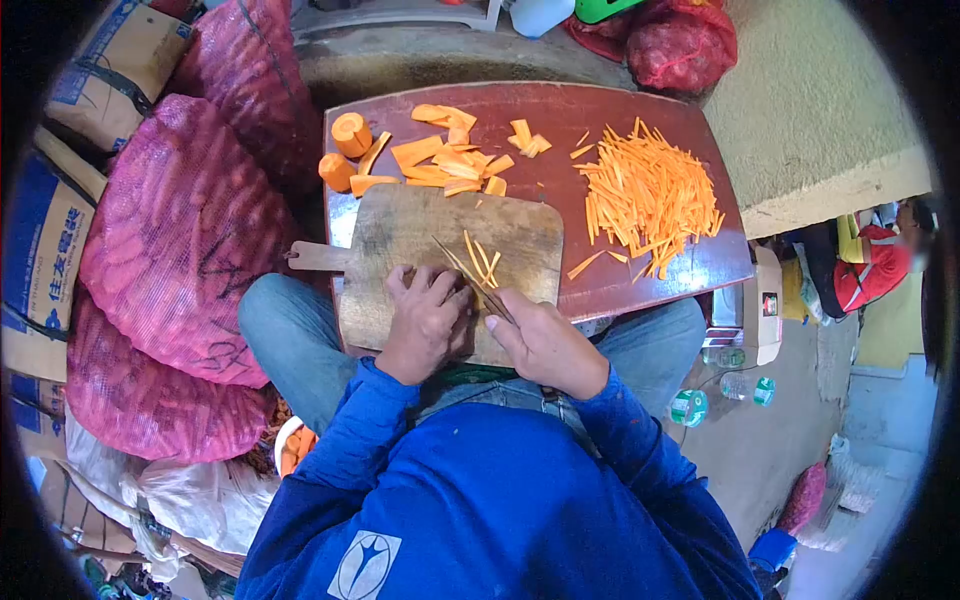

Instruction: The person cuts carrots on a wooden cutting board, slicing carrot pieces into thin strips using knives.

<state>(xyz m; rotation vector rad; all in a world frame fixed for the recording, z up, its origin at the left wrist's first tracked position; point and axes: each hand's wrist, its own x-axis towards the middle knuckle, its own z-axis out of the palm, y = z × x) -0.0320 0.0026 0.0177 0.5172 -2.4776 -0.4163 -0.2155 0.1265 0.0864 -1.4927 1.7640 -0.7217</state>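
A worn wooden cutting board (400, 225) lies on the dark red table (560, 110). On its near part rests my left hand (430, 312), fingers curled and pressed together; whatever is under them is hidden. My right hand (545, 340) grips a knife (478, 283), whose blade points up and left, close beside the left fingertips. A few thin carrot strips (482, 262) lie right of the blade. Carrot slices (440, 160) are spread beyond the board, with thick carrot pieces (351, 134) at the left. A large heap of carrot strips (650, 195) sits on the right of the table.
Pink mesh sacks (180, 240) and cardboard boxes (40, 250) stand at the left. A white container with carrot pieces (294, 446) is by my left knee. Plastic bottles (690, 407) are on the floor at the right. A person in red (872, 268) is at the far right.
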